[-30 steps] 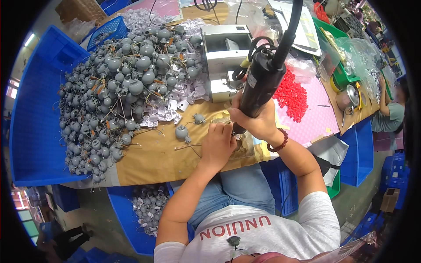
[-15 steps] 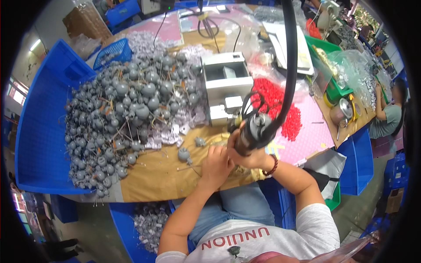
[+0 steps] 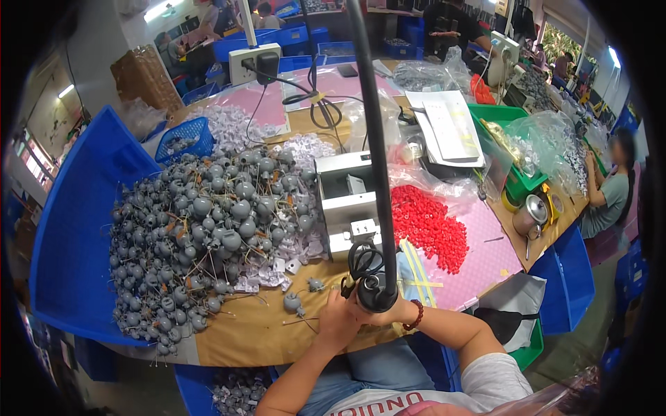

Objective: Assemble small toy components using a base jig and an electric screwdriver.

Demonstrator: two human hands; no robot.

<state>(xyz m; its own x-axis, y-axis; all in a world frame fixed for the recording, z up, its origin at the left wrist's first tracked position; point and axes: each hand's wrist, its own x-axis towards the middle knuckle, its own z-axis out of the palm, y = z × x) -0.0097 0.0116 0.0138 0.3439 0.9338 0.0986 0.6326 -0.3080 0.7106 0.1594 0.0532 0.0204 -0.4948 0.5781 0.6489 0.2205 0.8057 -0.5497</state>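
My right hand (image 3: 388, 316) is wrapped round a dark cylindrical power tool (image 3: 377, 294), seen from its top end, with a thick black cable rising from it. Close against it, my left hand (image 3: 337, 322) is closed near the tool's lower end; whatever its fingers hold is hidden. A loose grey ball-shaped part (image 3: 292, 303) with a wire lies left of my hands, with a smaller grey part (image 3: 316, 284) just beyond it. Behind the tool stands a white box-shaped device (image 3: 345, 208) with an open top compartment.
A heap of grey ball-shaped parts (image 3: 208, 236) fills the left, spilling from a blue bin (image 3: 76, 229). White plastic pieces (image 3: 267, 276) lie beside it. Small red parts (image 3: 433, 232) are spread right of the device. Farther right are a green tray (image 3: 517, 184) and a metal mug (image 3: 530, 216).
The view has tilted up, so the table sits lower in it. The power tool has gone from leaning to nearly upright, and my hands remain together round its lower part.
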